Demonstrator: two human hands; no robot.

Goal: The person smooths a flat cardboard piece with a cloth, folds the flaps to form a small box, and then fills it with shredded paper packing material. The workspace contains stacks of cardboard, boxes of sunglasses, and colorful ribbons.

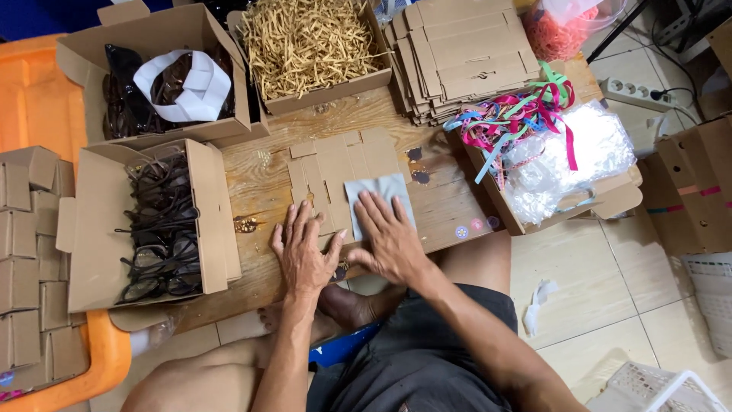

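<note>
Both hands rest flat, palms down, on a flat cardboard blank lying on the wooden counter. The left hand has its fingers spread and presses the blank's near left edge, holding nothing. The right hand also lies with fingers spread, pressing a grey cloth that sits on the blank's near right part. The cloth is a small rectangle, its long axis running away from the person, slightly tilted. The blank lies unfolded in the counter's middle, its length running from the person toward the far boxes.

At the near left an open box holds dark-framed glasses piled loosely. Behind it another open box holds more dark items in clear wrap, with a white paper band on top. Beside that, a box is filled with tan paper shreds. A stack of flat cardboard blanks lies at the far right. Near it a tray carries coloured ribbons and clear plastic bags. Folded small boxes fill an orange bin at the far left
</note>
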